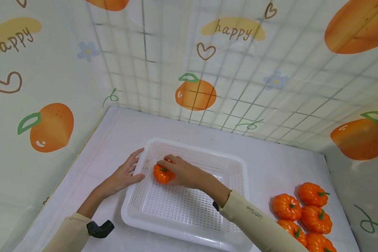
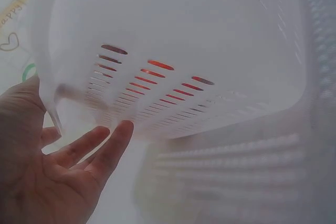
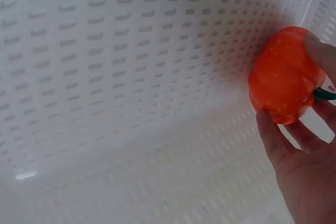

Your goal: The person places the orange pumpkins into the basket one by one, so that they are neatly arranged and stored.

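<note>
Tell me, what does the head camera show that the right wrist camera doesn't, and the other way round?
Only the head view shows the left hand beside the basket, the five other pumpkins outside it, and the printed wall.

Only the right wrist view shows, close up, the palm-facing side of the held pumpkin, which the right hand covers in the head view.

Both show that hand holding the pumpkin inside the white, perforated basket, and the green stem.
</note>
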`<state>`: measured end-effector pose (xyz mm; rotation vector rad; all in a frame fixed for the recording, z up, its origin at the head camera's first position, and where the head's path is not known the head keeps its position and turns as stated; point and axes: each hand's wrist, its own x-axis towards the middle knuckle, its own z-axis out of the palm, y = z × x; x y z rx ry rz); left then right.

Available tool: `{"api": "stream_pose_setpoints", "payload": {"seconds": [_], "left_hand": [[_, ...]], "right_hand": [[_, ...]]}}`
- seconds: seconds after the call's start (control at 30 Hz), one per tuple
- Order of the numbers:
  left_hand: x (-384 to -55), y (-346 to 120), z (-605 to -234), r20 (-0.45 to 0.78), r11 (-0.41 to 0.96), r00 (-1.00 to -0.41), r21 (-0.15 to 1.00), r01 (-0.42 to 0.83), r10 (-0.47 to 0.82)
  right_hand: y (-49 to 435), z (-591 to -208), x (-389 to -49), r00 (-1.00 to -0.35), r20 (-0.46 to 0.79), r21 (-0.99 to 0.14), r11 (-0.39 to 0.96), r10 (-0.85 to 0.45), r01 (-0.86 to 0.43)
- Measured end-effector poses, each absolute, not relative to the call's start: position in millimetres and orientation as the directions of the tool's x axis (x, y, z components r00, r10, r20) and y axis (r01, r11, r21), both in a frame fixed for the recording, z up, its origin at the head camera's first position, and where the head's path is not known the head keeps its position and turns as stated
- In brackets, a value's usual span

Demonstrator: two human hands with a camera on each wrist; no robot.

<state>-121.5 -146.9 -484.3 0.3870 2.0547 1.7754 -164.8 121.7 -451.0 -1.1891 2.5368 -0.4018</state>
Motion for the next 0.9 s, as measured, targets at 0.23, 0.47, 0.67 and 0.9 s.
{"api": "stream_pose_setpoints", "payload": {"seconds": [0.23, 0.47, 0.67, 0.9], "left_hand": [[-121, -147, -484, -0.106, 0.156, -0.881, 0.987, -0.037, 0.461], [-122, -148, -487, -0.097, 0.145, -0.879, 0.989, -0.032, 0.466], [-122, -148, -487, -0.098, 0.147, -0.88, 0.989, -0.033, 0.465], [-122, -148, -486, -0.107, 0.134, -0.876, 0.99, -0.049, 0.469]], "right_hand": [[123, -455, -164, -0.613, -0.19, -0.361, 0.635, -0.767, -0.683], [124, -450, -163, -0.61, -0.188, -0.387, 0.629, -0.77, -0.675], [127, -446, -163, -0.601, -0.162, -0.433, 0.603, -0.783, -0.67], [133, -436, -164, -0.612, -0.14, -0.46, 0.598, -0.778, -0.656]]}}
